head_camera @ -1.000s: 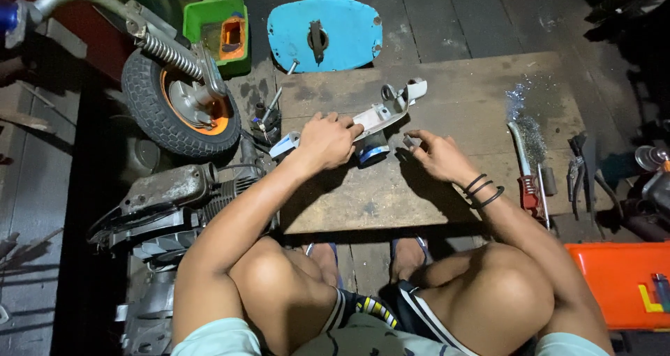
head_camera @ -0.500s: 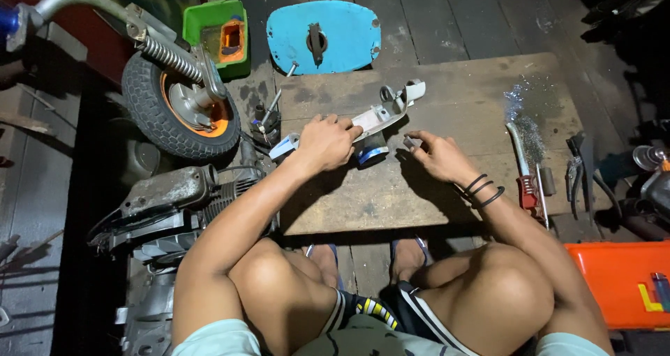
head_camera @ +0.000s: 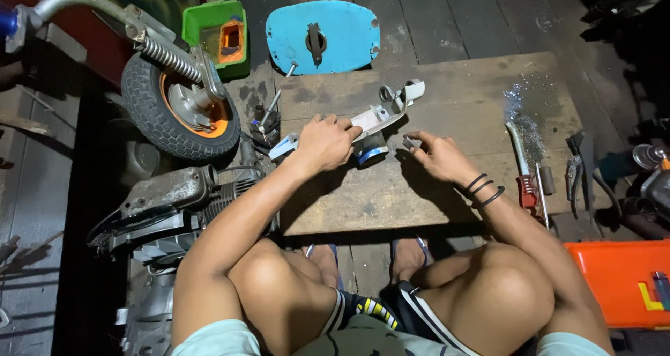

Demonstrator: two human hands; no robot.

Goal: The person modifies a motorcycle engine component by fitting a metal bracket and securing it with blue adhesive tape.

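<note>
Wooden surface [head_camera: 419,202] holds a white part [head_camera: 380,115] near its far edge; left hand [head_camera: 326,143] grips it, right hand [head_camera: 438,157] pinches a small piece [head_camera: 408,143].

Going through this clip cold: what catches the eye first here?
The bright blue oval cover lying on the floor beyond the wooden board, and the small orange-rimmed wheel at upper left. At centre, the left hand presses a pale grey metal part onto the board, the right hand beside it.
</note>
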